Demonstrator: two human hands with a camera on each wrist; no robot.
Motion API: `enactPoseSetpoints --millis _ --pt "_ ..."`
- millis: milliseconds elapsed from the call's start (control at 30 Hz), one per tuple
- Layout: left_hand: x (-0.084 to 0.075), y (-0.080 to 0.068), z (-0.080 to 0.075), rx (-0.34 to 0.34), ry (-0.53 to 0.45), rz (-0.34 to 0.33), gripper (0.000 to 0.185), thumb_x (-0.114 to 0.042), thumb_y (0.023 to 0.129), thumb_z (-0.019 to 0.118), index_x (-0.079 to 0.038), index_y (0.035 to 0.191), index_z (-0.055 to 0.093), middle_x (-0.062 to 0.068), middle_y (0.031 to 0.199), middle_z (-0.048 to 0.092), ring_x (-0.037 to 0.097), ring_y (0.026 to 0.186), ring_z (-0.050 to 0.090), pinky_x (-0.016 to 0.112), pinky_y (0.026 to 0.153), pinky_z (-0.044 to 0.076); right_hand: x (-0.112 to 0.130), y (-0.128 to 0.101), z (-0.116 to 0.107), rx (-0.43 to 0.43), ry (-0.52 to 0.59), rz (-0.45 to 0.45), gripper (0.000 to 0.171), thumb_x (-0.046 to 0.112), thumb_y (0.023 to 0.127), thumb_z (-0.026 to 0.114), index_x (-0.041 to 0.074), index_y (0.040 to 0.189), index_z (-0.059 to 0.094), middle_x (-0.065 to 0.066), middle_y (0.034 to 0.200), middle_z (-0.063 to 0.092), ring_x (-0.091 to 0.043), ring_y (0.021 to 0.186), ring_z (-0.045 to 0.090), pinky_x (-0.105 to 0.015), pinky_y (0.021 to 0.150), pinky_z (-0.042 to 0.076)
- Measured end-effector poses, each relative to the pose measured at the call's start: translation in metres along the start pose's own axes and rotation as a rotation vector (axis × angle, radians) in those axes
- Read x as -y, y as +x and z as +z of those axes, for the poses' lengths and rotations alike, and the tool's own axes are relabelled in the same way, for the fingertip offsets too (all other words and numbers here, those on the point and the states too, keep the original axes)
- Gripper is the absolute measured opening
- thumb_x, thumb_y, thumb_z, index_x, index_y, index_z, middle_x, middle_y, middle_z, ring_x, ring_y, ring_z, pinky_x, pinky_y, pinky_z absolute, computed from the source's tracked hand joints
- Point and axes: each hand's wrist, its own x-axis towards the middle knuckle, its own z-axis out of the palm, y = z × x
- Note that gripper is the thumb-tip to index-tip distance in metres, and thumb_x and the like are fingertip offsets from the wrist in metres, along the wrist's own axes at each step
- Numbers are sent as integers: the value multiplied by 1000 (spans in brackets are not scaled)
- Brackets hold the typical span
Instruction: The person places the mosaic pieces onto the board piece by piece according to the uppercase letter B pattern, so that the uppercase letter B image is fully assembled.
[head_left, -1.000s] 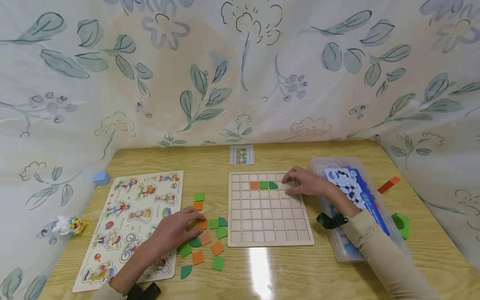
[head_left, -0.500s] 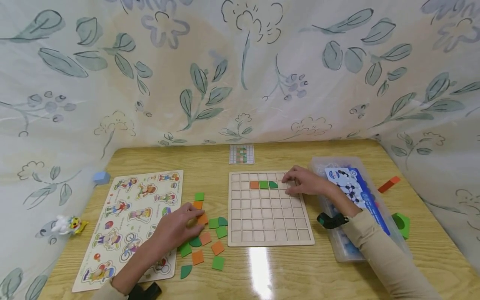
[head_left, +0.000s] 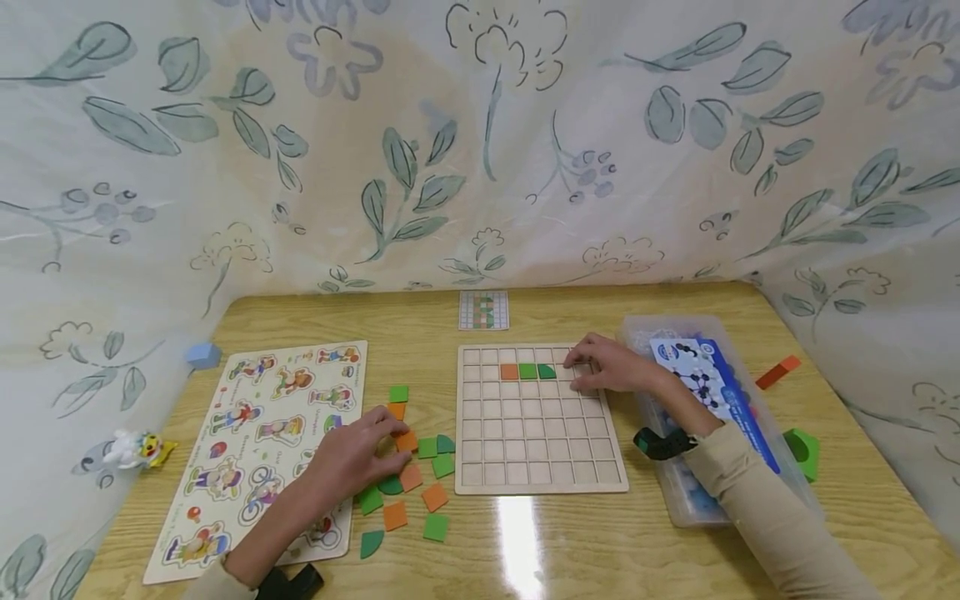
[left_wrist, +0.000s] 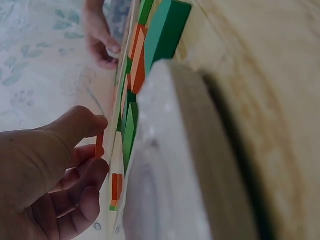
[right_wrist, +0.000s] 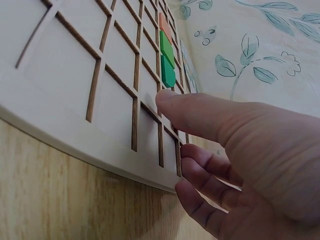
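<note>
My left hand (head_left: 392,435) sits on a pile of loose green and orange tiles (head_left: 423,492) left of the wooden grid board (head_left: 540,454). Its thumb and forefinger pinch an orange tile (left_wrist: 99,146) at the pile's top. My right hand (head_left: 583,372) rests on the board's upper right part, thumb (right_wrist: 172,102) flat on the wood, other fingers loosely curled and holding nothing. In the board's second row lie an orange tile (head_left: 509,372), a green tile (head_left: 527,371) and a dark green quarter-round tile (head_left: 546,370), just left of my right hand.
A small pattern card (head_left: 483,309) lies behind the board. A picture puzzle board (head_left: 255,442) lies at the left, a clear plastic box (head_left: 712,400) at the right. A blue cube (head_left: 203,356), a toy figure (head_left: 138,450), an orange block (head_left: 777,370) and a green block (head_left: 804,450) lie near the curtained edges.
My left fingers have taken hold of the orange tile and shifted it slightly away from me. My right hand has stayed where it was.
</note>
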Motion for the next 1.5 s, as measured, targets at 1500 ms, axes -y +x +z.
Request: enactPoseSetpoints --millis 1500 --pt "-22 42 -6 154 -45 143 23 -29 97 60 -25 119 66 -4 98 52 -1 49 30 18 42 27 -6 -1 1 9 7 -60 31 27 89 70 10 114 66 -12 112 53 -23 100 52 -35 80 42"
